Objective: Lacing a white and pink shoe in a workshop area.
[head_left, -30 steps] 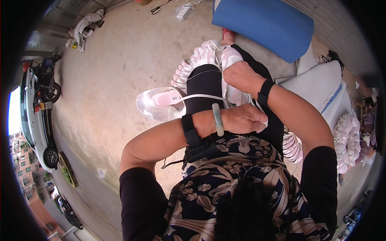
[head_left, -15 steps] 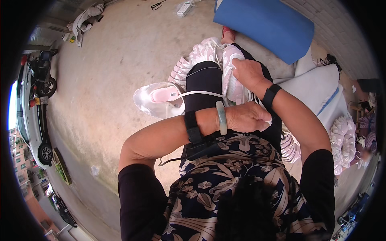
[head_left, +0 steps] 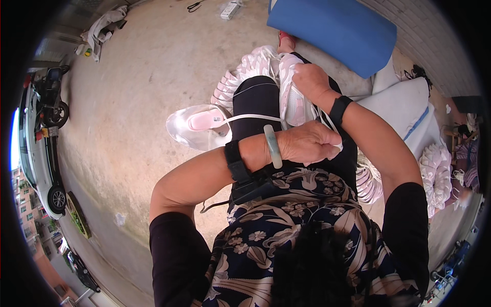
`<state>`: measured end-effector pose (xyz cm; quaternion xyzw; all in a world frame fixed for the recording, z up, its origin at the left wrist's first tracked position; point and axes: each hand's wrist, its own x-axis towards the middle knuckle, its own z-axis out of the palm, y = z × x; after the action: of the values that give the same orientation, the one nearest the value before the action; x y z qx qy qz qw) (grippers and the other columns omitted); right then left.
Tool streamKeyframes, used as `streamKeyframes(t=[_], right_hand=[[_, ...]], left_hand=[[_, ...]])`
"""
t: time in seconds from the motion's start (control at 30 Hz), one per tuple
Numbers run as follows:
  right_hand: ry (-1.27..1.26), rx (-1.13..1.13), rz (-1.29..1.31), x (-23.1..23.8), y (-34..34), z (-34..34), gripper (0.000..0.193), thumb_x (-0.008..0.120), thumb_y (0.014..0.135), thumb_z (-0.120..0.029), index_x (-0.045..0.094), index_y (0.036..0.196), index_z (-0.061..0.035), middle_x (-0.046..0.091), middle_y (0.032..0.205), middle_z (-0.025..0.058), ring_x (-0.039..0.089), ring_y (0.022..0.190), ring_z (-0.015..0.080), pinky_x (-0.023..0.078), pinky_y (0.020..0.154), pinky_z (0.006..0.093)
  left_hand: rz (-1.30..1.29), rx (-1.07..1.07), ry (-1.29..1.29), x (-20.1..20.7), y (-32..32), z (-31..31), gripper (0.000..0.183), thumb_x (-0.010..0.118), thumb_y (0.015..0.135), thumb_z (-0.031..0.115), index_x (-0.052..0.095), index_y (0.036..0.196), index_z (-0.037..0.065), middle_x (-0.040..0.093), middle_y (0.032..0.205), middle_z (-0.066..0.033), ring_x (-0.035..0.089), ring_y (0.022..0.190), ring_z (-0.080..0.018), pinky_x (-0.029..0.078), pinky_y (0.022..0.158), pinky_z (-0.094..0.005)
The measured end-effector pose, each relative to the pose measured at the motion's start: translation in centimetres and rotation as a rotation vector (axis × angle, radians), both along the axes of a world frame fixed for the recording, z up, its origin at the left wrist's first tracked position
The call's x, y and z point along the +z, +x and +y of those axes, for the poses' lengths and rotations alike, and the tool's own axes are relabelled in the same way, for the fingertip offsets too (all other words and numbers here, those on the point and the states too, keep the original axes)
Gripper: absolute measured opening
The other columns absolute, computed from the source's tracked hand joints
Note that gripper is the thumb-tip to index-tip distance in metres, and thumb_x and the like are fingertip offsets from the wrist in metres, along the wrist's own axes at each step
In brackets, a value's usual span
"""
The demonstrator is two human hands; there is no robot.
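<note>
On my lap lies a pink and white shoe upper [head_left: 296, 108]. My right hand [head_left: 312, 83] is closed over its far part, fingers curled; whether they pinch the upper or its lace is hidden. Close to my body, my left hand [head_left: 310, 145] is closed with its fingertips together on the end of a white shoelace [head_left: 327, 124], which runs up toward the upper. Another pale upper with a pink lining [head_left: 199, 123] rests beside my left thigh, tied by a white lace [head_left: 253, 116] that crosses the thigh. Several more uppers [head_left: 240, 77] hang in a bunch beyond the knee.
A large blue roll [head_left: 332, 33] lies at the far right, with white sheets [head_left: 396, 110] near it. More bunched pink uppers [head_left: 434, 174] are on the right. Scissors [head_left: 194, 6] lie on the concrete floor [head_left: 128, 102]. A white car [head_left: 38, 148] and a motorbike [head_left: 56, 105] stand at left.
My left hand has moved slightly up and back, still pinching the lace end. The right hand has shifted a little farther along the upper.
</note>
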<state>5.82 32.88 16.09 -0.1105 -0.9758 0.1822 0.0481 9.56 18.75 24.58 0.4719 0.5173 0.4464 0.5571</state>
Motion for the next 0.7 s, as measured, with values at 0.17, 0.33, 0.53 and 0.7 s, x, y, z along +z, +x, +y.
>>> streamKeyframes(t=[0.17, 0.33, 0.53, 0.7], right_hand=[[-0.085, -0.044, 0.029, -0.2, 1.4, -0.3, 0.015, 0.05, 0.074, -0.015, 0.063, 0.072, -0.0071, 0.061, 0.073, 0.0181, 0.06, 0.072, 0.0345, 0.046, 0.066, 0.0451], [0.328, 0.662, 0.008, 1.8, 0.1, -0.1, 0.008, 0.056, 0.066, -0.01, 0.063, 0.066, -0.0062, 0.061, 0.067, 0.0141, 0.062, 0.066, 0.0296, 0.047, 0.054, 0.039], [0.526, 0.91, -0.151, 3.1, -1.3, -0.5, 0.012, 0.053, 0.067, -0.009, 0.064, 0.068, -0.0043, 0.062, 0.071, 0.0175, 0.062, 0.068, 0.0312, 0.049, 0.057, 0.0392], [0.093, 0.154, 0.056, -0.1, -2.0, 1.4, 0.013, 0.049, 0.074, -0.013, 0.06, 0.075, -0.0054, 0.06, 0.072, 0.0177, 0.06, 0.07, 0.0332, 0.047, 0.06, 0.0439]], left_hand=[[-0.032, 0.008, 0.008, -0.5, 0.4, -0.1, 0.018, 0.045, 0.089, 0.009, 0.051, 0.075, 0.0, 0.044, 0.051, -0.0011, 0.044, 0.045, -0.0076, 0.038, 0.045, -0.0238], [0.019, 0.02, 0.058, -0.6, 0.7, 0.4, 0.018, 0.045, 0.089, 0.009, 0.051, 0.073, 0.001, 0.045, 0.049, -0.001, 0.045, 0.045, -0.0078, 0.038, 0.045, -0.0237], [0.034, 0.033, 0.061, -0.5, 0.3, 0.4, 0.019, 0.046, 0.089, 0.008, 0.05, 0.072, 0.001, 0.046, 0.048, -0.0008, 0.045, 0.043, -0.0075, 0.038, 0.046, -0.0239], [0.004, 0.051, 0.114, -0.1, -0.1, 0.3, 0.02, 0.045, 0.089, 0.01, 0.05, 0.073, 0.001, 0.047, 0.048, -0.0008, 0.046, 0.045, -0.0076, 0.038, 0.047, -0.0239]])
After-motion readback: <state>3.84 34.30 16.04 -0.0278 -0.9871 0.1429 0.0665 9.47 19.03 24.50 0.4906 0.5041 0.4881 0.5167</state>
